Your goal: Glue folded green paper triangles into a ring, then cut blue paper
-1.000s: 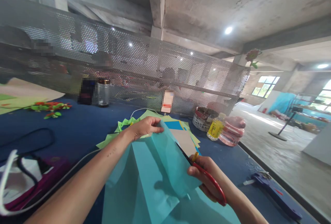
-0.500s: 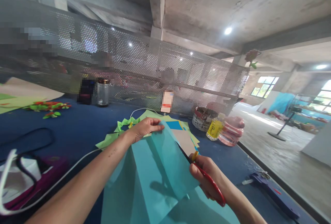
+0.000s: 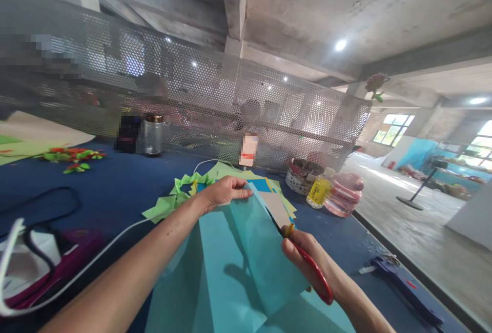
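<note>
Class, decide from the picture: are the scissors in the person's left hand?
No, the red-handled scissors are in the right hand, while the left hand pinches the turquoise paper.

Blue desk (image 3: pixel 123 187), pretty busy tbh. Far L corner: pale paper sheets (image 3: pixel 49 130) w/ red-green paper flowers (image 3: pixel 75 153) just in front. Along far edge, L to R: glass jar (image 3: pixel 152 137), phone (image 3: pixel 249 151) approx mid, round tub (image 3: pixel 303 177), then yellow-label bottle (image 3: pixel 319 192) & pink bottle (image 3: pixel 343 197) nr R edge. Purple-blue tool (image 3: pixel 408 288) further down R edge. Teal paper (image 3: pixel 217 256) front-mid, green paper (image 3: pixel 165 206) etc. behind.
</note>
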Demonstrator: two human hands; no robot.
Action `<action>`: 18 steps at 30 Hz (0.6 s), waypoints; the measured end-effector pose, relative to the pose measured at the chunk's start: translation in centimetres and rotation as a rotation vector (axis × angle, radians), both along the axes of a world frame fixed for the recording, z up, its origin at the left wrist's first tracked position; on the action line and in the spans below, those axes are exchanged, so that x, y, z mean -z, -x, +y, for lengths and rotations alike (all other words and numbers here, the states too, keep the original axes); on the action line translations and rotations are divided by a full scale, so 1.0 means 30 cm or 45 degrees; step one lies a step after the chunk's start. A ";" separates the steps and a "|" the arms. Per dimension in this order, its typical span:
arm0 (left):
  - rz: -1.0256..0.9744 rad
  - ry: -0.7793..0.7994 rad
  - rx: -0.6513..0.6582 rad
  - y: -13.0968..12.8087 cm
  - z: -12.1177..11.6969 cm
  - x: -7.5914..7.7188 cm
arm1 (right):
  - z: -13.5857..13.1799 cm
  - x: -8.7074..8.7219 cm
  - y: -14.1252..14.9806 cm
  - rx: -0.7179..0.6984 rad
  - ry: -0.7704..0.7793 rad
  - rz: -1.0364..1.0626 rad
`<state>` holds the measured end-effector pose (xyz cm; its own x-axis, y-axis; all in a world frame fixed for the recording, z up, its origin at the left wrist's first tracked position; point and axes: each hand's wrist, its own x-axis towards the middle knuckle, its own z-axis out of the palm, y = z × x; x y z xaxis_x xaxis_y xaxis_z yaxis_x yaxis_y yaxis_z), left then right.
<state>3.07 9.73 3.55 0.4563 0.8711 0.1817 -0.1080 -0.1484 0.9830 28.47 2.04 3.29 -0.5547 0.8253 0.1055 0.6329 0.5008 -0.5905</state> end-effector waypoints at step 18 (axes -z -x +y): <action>0.022 -0.006 0.011 0.002 0.001 0.002 | -0.016 -0.005 0.030 0.193 0.181 0.124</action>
